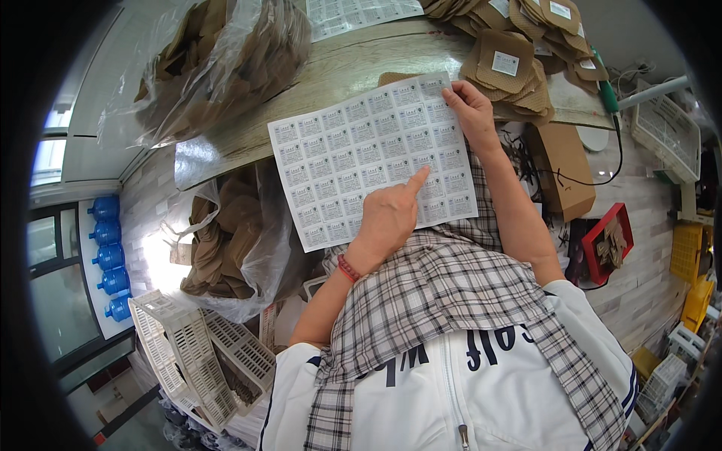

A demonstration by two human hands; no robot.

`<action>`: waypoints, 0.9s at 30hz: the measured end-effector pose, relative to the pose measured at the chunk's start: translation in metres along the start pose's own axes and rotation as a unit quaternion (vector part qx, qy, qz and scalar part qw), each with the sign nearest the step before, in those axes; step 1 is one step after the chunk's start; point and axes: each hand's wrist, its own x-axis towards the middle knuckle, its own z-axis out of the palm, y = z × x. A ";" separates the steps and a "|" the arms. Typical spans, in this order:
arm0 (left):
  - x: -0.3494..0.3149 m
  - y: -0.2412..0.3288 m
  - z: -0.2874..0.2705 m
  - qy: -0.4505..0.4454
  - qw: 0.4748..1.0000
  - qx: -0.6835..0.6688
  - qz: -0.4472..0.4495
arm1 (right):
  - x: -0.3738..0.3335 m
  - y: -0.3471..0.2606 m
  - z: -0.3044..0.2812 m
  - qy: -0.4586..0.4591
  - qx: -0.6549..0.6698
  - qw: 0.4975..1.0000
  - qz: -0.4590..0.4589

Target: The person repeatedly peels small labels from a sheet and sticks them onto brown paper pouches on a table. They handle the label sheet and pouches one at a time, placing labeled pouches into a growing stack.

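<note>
A large white sheet of printed stickers [316, 161], laid out in even rows, is held tilted before me at the table's front edge. My right hand [474, 113] pinches its upper right corner, thumb on the printed face. Over the lower middle of the sheet lies my left hand [387, 214], holding nothing. Its index finger is stretched out, with the tip at one of the stickers, while the other fingers are curled under. Just beyond the right hand, tan textured flat pieces [481, 77] are piled, some bearing a white sticker [505, 63].
Clear plastic bags of brown pieces sit on the table [353, 64] at left [226, 68] and below it [226, 240]. Another sticker sheet [361, 16] lies far back. A green-handled tool [608, 94] with a cord hangs at right, near a cardboard box [560, 169]. White crates [188, 353] stand lower left.
</note>
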 end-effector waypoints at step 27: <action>-0.001 -0.007 0.008 0.010 1.000 0.008 0.025 | 0.001 0.002 0.000 0.003 -0.019 1.000 -0.006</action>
